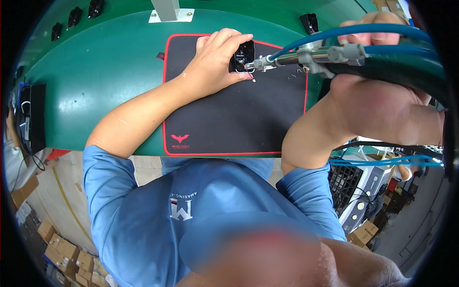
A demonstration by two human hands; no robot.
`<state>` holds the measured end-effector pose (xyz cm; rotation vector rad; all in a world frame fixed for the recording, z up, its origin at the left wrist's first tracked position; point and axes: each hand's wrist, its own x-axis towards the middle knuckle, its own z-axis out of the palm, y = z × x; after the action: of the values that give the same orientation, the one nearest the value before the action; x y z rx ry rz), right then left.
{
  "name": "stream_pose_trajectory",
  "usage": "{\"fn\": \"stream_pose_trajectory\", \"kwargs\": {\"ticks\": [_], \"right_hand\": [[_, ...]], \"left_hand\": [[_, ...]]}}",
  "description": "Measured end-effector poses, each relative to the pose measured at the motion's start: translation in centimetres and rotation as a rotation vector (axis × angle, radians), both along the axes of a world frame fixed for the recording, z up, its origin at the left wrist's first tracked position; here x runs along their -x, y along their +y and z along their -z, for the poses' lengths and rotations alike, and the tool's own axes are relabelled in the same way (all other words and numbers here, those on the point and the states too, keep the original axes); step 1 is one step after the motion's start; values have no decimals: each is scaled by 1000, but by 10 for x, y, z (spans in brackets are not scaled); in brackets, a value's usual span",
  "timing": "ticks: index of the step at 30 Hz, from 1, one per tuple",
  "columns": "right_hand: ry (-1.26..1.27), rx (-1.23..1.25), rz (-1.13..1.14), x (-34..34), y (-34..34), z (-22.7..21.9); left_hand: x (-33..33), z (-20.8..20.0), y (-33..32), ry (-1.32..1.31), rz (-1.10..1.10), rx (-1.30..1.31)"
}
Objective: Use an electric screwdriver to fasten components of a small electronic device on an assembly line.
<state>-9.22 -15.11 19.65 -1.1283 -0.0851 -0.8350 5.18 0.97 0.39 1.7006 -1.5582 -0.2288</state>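
My left hand (pixel 215 60) grips a small black housing (pixel 245 49) at the mat's far edge, fingers over its far side and thumb at the near one. Thin wires end in a small white connector (pixel 254 81) beside the thumb. A screwdriver with blue hoses (pixel 289 58) reaches in from the right, its clear-looking tip at the housing's near part. Whether the tip touches a screw is too small to tell. At the upper right my right hand (pixel 370 32) is closed around the screwdriver's dark body, its fingers partly behind the hoses.
Under the work lies a black mat (pixel 224 124) with red edging, on a green table (pixel 71 115). Several tiny screws (pixel 297 74) lie right of the housing. A black part (pixel 309 22) and a metal post (pixel 167 10) stand farther back. Boxed equipment (pixel 361 191) is at the right.
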Motion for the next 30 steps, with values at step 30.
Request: {"fn": "stream_pose_trajectory", "kwargs": {"ticks": [30], "right_hand": [[165, -246, 806, -54, 88, 5]], "left_hand": [[-3, 8, 0, 129, 77, 49]]}}
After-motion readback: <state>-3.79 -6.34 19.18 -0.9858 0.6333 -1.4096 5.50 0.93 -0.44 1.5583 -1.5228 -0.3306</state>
